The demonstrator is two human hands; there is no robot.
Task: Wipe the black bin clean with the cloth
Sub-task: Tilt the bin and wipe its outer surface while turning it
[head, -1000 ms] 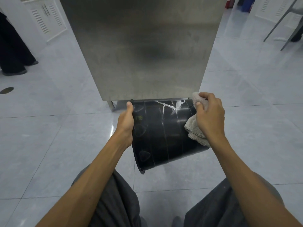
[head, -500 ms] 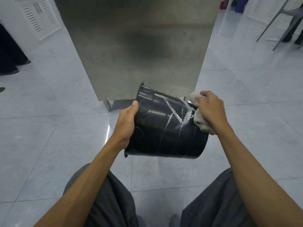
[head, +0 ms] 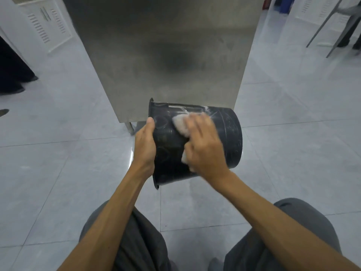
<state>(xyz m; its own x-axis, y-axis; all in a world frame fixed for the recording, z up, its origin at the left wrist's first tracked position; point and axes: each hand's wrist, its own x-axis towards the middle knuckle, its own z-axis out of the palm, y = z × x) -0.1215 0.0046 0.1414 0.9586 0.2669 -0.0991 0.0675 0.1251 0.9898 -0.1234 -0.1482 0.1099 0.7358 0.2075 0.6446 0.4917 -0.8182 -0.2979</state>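
One black bin (head: 231, 137) is held on its side above a grey tiled floor (head: 293, 153), rim to the left and base to the right, in front of the lower edge of one tall steel cabinet (head: 166, 55). Two bare hands work it. The left hand (head: 144, 147) grips the rim, thumb up along the outer wall, fingers hidden behind the rim. The right hand (head: 205, 145) (blurred) holds one pale cloth (head: 180, 126) against the bin's upper wall, fingers laid over it, thumb tucked in. White streaks mark the wall near the top edge. Two grey-trousered knees (head: 136, 241) frame the bottom. Open floor lies to the left and right of the cabinet; whether the bin touches the cabinet cannot be told.
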